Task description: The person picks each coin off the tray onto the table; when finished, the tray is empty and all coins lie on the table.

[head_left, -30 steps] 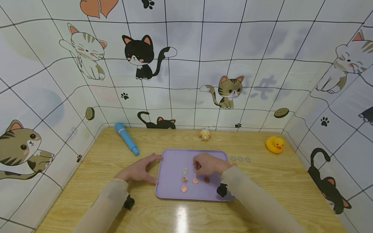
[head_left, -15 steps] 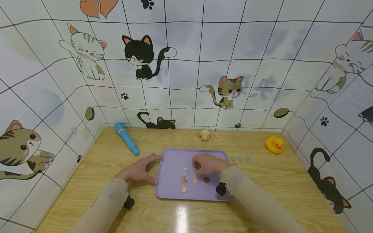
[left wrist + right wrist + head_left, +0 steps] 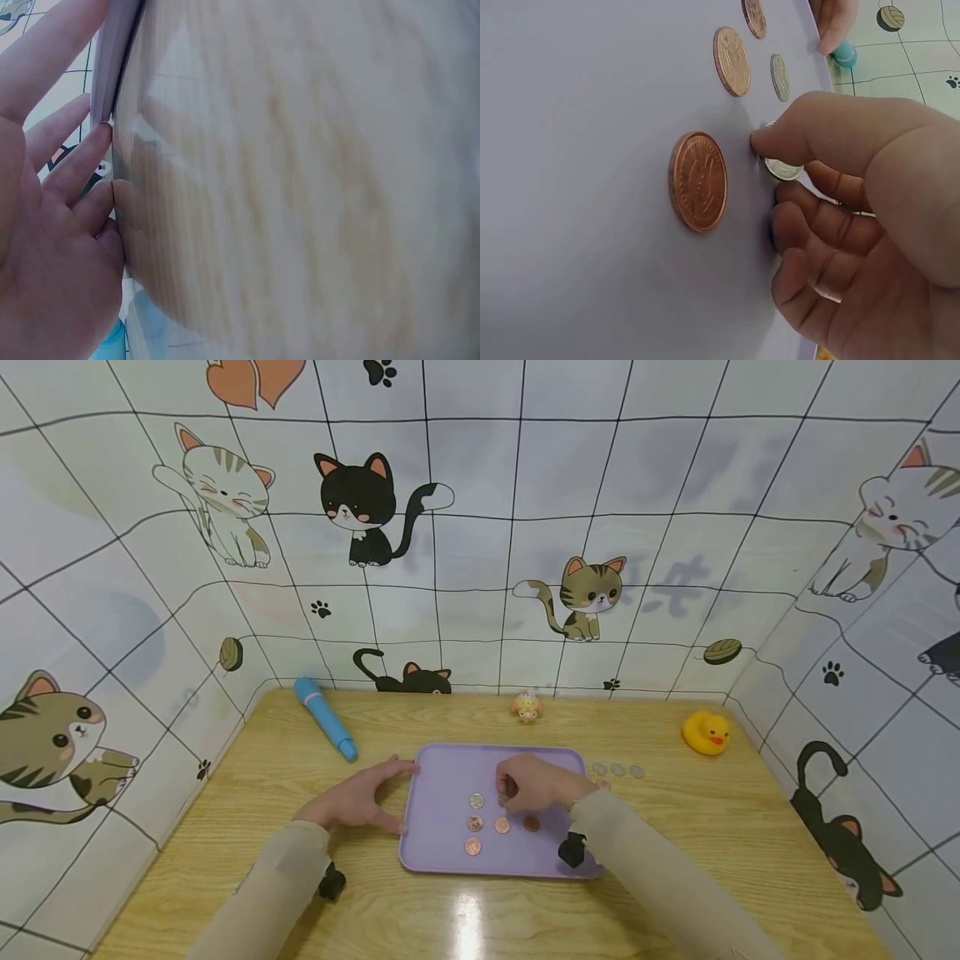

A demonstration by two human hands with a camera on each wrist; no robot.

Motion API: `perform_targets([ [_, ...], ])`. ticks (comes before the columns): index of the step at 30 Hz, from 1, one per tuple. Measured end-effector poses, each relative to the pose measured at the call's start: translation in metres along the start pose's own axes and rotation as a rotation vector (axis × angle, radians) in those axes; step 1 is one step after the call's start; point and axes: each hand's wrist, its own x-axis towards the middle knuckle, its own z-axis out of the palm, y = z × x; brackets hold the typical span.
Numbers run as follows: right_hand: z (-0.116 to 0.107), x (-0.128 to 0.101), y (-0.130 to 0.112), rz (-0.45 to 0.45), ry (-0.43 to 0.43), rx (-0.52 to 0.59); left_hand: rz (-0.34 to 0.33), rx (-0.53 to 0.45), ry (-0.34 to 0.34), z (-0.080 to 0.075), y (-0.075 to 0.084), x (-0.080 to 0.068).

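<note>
Head view: right hand (image 3: 536, 783) pinches a silver coin (image 3: 505, 798) on the purple tray (image 3: 450, 768), counter centre; copper coins at its 6 o'clock.
Left wrist view: left hand (image 3: 52, 225), fingers straight, touches the tray edge (image 3: 112, 67).
Right wrist view: thumb and fingers clamp the silver coin (image 3: 784, 169); copper coin (image 3: 698, 181) at 9 o'clock.

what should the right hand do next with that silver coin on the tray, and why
Probably release it. The right hand pinches the silver coin with its tip against the purple tray, beside another silver coin and above the copper coins. The left hand rests on the tray's edge, so letting go and lifting clear looks safe.
</note>
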Motion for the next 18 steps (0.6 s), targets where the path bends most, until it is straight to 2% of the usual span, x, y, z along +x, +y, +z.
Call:
perform_targets([
  [9,0.002,-0.006,0.003,-0.071,0.034,0.067,0.016,0.001,0.003,0.001,-0.001,0.0],
  [18,0.0,-0.014,0.005,-0.078,0.073,0.131,-0.005,0.005,0.003,0.0,-0.001,0.0],
])
